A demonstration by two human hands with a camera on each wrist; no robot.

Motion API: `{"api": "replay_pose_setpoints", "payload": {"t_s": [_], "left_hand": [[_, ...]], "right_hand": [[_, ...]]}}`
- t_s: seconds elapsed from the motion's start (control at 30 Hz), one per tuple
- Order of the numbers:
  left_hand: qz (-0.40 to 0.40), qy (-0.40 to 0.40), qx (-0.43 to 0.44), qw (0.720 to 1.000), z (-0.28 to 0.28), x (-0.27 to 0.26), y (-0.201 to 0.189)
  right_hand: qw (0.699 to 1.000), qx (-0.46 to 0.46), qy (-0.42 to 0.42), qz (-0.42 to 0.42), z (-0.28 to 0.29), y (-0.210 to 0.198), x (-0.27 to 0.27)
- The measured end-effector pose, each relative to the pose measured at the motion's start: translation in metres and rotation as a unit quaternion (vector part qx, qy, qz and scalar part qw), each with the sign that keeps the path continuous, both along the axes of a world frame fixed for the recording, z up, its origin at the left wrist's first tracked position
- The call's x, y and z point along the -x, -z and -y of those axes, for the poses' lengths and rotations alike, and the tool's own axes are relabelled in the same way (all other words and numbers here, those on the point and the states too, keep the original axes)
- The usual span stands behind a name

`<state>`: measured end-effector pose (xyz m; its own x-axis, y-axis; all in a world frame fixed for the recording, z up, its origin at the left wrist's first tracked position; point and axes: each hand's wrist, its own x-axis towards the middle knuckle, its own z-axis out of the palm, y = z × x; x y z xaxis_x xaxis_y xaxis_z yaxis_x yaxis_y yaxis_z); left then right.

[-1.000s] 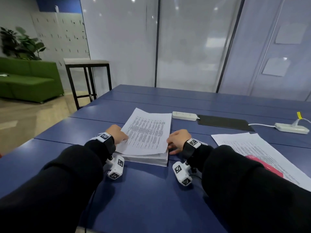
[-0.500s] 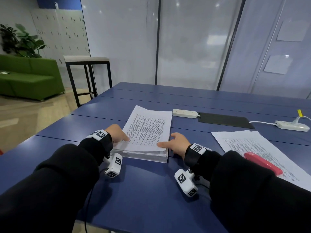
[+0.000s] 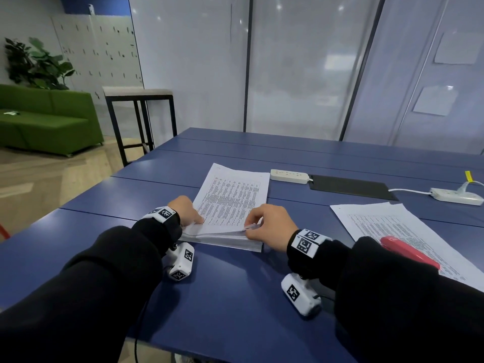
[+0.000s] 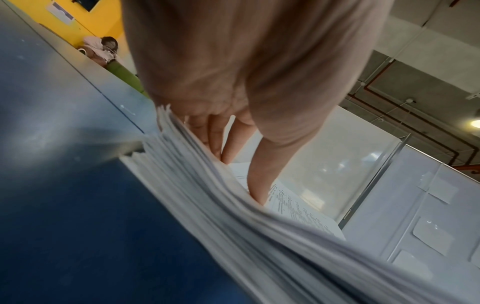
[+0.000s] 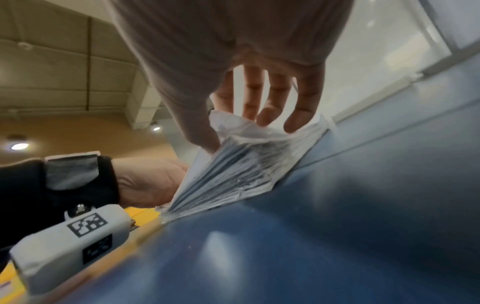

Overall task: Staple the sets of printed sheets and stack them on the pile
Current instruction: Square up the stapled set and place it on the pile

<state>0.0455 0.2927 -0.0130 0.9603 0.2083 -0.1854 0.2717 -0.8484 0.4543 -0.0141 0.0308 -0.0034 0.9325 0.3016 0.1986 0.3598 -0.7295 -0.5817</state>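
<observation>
Two paper lots lie on a blue table [image 3: 235, 297]; green sofa [image 3: 47, 119] at left, glass wall behind. Thick stack [image 3: 230, 205] in front: left hand [image 3: 184, 210] presses its near-left corner w/ straight fingers, right hand [image 3: 272, 226] pinches lifted top sheets. Red stapler [image 3: 408, 251] rests on the right pile [image 3: 400, 229].

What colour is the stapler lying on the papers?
The stapler is pinkish red, clearest in the head view.
</observation>
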Motion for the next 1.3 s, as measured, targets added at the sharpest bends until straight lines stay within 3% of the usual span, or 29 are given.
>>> {"api": "replay_pose_setpoints", "payload": {"t_s": [0.2,0.3,0.37,0.43,0.57,0.73,0.83,0.93,1.13,1.3], "left_hand": [[0.004,-0.001,0.010,1.000,0.000,0.000,0.002],[0.001,0.003,0.026,1.000,-0.001,-0.001,0.001],[0.010,-0.007,0.054,0.998,-0.001,-0.004,-0.002],[0.017,-0.014,0.080,0.997,0.000,-0.004,-0.007],[0.022,-0.035,0.139,0.989,0.001,-0.008,-0.008],[0.012,-0.042,0.243,0.969,-0.005,-0.010,-0.003],[0.013,-0.054,0.254,0.966,0.001,-0.002,-0.013],[0.008,-0.064,0.297,0.953,0.004,0.005,-0.020],[0.014,-0.064,0.368,0.927,-0.032,-0.040,0.024],[0.001,-0.060,0.421,0.905,-0.012,0.012,-0.008]], "right_hand": [[0.998,0.054,-0.007,-0.029,0.018,-0.005,0.001],[0.985,-0.124,0.085,-0.086,0.023,0.001,-0.010],[0.928,-0.284,0.129,-0.203,0.018,-0.002,-0.014],[0.883,-0.365,0.140,-0.258,0.010,-0.003,-0.020],[0.879,-0.395,0.135,-0.231,-0.007,0.009,-0.035],[0.908,-0.325,0.148,-0.221,-0.023,0.019,-0.044],[0.924,-0.280,0.137,-0.223,-0.022,0.018,-0.048],[0.921,-0.297,0.149,-0.205,-0.022,0.023,-0.051],[0.948,-0.261,0.125,-0.134,-0.028,0.029,-0.036],[0.956,-0.234,0.116,-0.135,-0.020,0.039,-0.041]]}}
